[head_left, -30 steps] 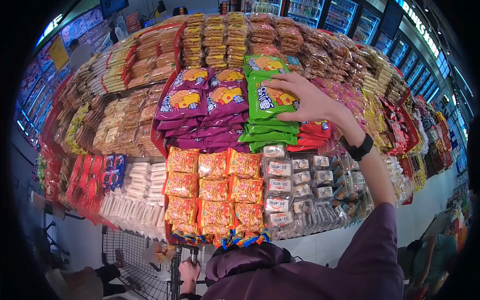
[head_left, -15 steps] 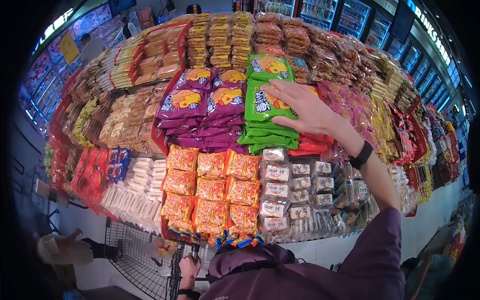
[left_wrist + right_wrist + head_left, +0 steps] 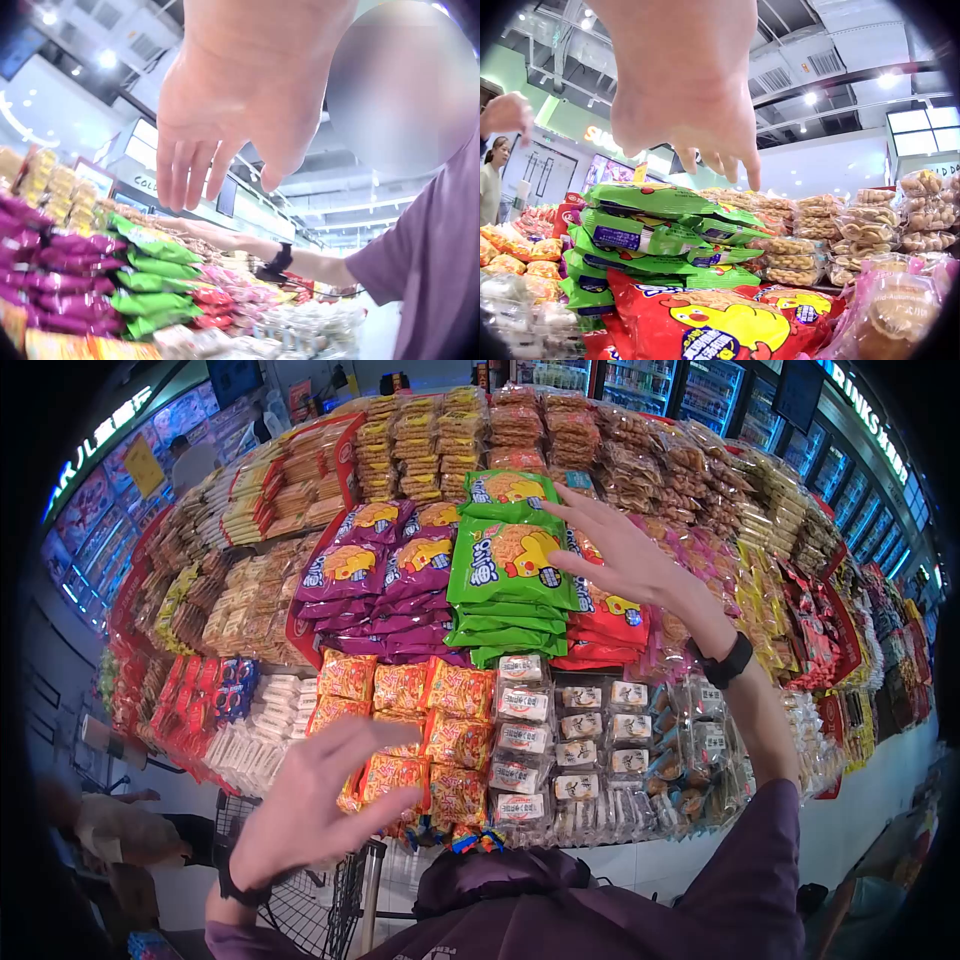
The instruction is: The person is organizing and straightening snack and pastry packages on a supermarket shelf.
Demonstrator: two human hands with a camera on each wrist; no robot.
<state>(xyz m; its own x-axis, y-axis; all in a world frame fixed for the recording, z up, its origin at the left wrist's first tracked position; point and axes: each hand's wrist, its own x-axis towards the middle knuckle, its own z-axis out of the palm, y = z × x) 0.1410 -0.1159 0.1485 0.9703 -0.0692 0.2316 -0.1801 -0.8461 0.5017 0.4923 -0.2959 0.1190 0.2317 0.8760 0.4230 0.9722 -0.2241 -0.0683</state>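
Observation:
My right hand (image 3: 625,555), fingers extended and holding nothing, hovers at the right edge of the stacked green snack bags (image 3: 505,560). Beneath it in the head view lie red snack bags (image 3: 605,628) with a chicken picture; the right wrist view has this hand (image 3: 690,97) above the green pile (image 3: 652,199). Over the front-left orange snack packets (image 3: 460,740) is my left hand (image 3: 305,800), thumb and fingers spread, nothing in it. Purple snack bags (image 3: 345,565) stand left of the green ones. The left wrist view shows the left palm (image 3: 240,97) with fingers pointing down.
White-labelled clear packets (image 3: 520,740) fill the front right of the stand. Red dividers (image 3: 310,600) separate sections. A wire shopping cart (image 3: 300,910) stands below left, a bystander (image 3: 125,830) beside it. Drink coolers (image 3: 700,400) line the back.
My left hand has let go of the cart handle and come up over the orange packets. The right hand has lifted slightly and shifted right relative to the green bags, uncovering the top bag's picture.

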